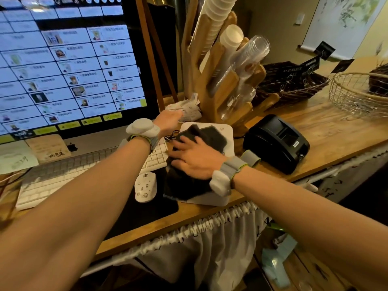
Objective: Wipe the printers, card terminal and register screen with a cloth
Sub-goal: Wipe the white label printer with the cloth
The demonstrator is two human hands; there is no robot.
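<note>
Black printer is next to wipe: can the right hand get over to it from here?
Probably yes. The right hand presses the cloth on the white printer, and the black printer sits just right of it, with only bare counter between.

The dark grey fuzzy cloth [189, 183] lies crumpled over the white, flat-topped plastic device with rounded corners [227, 132], covering most of its top and drooping off its left side. The right hand [195, 159] presses on it, palm down, fingers spread. Just right of that device, not touching it, sits the black boxy plastic receipt printer [277, 143], upright and turned at an angle. To the left stands the large silver-framed register screen [63, 66] - lit, upright, filled with rows of white menu tiles.
</note>
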